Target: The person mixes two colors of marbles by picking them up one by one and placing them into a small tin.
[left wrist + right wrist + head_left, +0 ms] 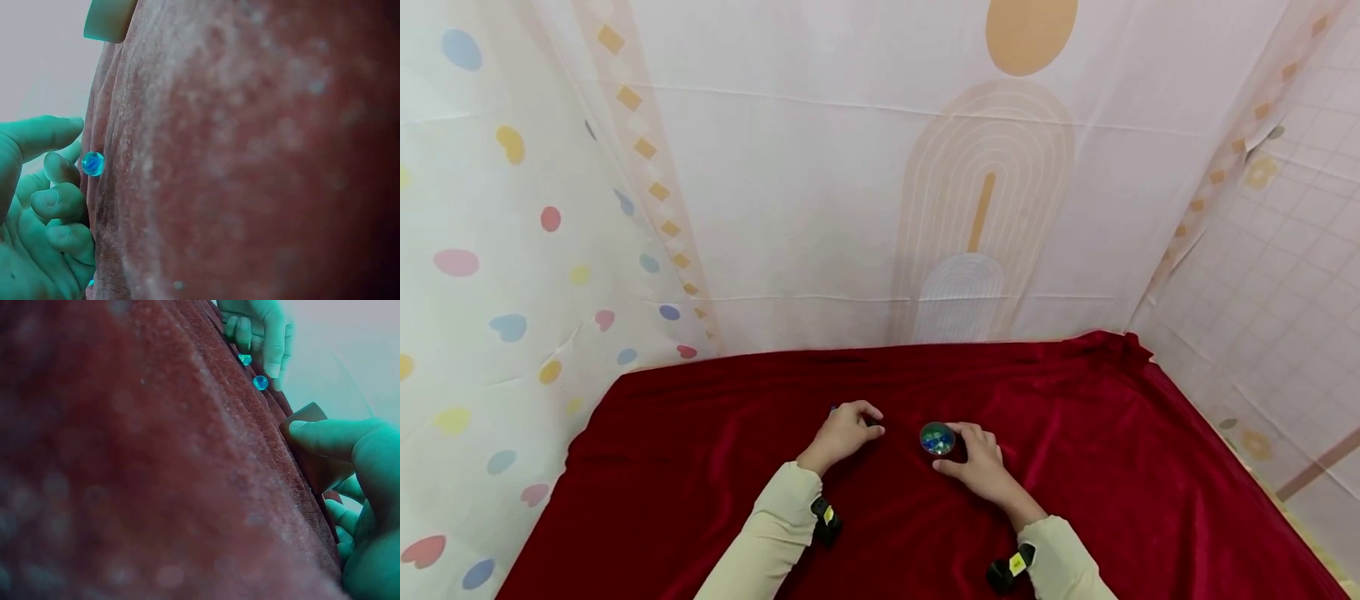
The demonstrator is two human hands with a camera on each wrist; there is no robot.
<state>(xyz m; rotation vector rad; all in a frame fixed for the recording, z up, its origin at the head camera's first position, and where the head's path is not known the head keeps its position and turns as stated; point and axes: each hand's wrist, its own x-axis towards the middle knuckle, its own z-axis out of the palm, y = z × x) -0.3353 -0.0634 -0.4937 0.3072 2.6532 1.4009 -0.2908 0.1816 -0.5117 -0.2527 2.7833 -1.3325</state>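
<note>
In the head view my right hand (981, 462) holds a small round cup (925, 451) at its side, thumb on the near side and fingers on the far side. Blue-green glass marbles (937, 437) fill its inside. The right wrist view shows the same cup (322, 469) from the side, its base close to the cloth. To its left, my left hand (844, 432) hovers low, thumb and fingers apart and loosely bent. A clear marble with a blue core (93, 164) lies on the cloth by those fingertips. Another marble (244, 359) sits under the curled fingers.
A wrinkled dark red velvet cloth (1097, 467) covers the table. Patterned fabric (805, 208) hangs behind the table's back edge and along both sides. Black wrist cameras (827, 521) are strapped at both cuffs.
</note>
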